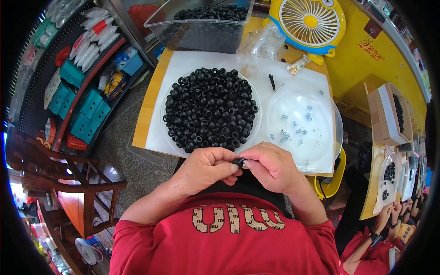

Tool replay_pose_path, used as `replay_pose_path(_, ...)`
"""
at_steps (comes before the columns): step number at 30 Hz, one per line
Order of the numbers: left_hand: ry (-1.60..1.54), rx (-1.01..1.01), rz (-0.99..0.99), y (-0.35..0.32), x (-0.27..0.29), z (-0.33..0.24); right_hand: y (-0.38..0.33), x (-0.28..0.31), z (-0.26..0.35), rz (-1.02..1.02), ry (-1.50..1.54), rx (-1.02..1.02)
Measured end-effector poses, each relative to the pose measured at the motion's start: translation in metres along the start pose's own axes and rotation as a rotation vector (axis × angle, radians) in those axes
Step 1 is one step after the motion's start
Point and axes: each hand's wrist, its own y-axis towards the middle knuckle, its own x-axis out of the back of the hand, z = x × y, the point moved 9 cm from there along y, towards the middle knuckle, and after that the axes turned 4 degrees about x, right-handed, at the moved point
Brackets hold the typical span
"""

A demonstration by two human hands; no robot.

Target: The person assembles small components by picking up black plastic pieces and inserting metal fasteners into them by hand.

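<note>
My left hand (208,167) and my right hand (270,165) meet at the table's near edge, both pinching one small black ring-shaped part (239,161) between their fingertips. Just beyond them a clear round dish (167,133) is heaped with several black ring parts (210,109). To its right a second clear round dish (326,137) holds several tiny silver pieces (293,130). Both dishes stand on a white sheet (192,62) over the wooden table (149,98).
A clear plastic bin (201,32) of more black parts stands at the back, beside a crumpled clear bag (261,43) and a yellow-and-blue desk fan (311,23). Shelves with teal boxes (85,107) are on the left. Another person's hands (394,215) work at the right table.
</note>
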Motion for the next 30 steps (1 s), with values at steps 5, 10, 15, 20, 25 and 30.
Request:
replay_pose_path(5, 0.006, -0.024, -0.023, 0.001, 0.001, -0.001, 0.001, 0.000, 0.001, -0.004, -0.035, -0.023)
replay_pose_path(10, 0.020, -0.087, -0.050, 0.002, 0.004, 0.000, -0.003, -0.006, 0.002, -0.061, -0.032, 0.053)
replay_pose_path(15, -0.148, -0.124, -0.123, 0.004, 0.009, 0.004, -0.005, -0.004, -0.006, -0.048, -0.021, -0.060)
replay_pose_path(20, -0.219, -0.142, -0.135, 0.008, 0.004, 0.002, -0.007, -0.006, 0.001, -0.117, -0.255, 0.114)
replay_pose_path(25, -0.076, -0.068, -0.101, 0.010, 0.002, 0.008, -0.006, -0.004, 0.012, -0.134, -0.349, 0.230)
replay_pose_path(30, 0.038, -0.114, -0.179, 0.007, 0.005, 0.003, -0.003, -0.003, 0.017, -0.123, -0.379, 0.276)
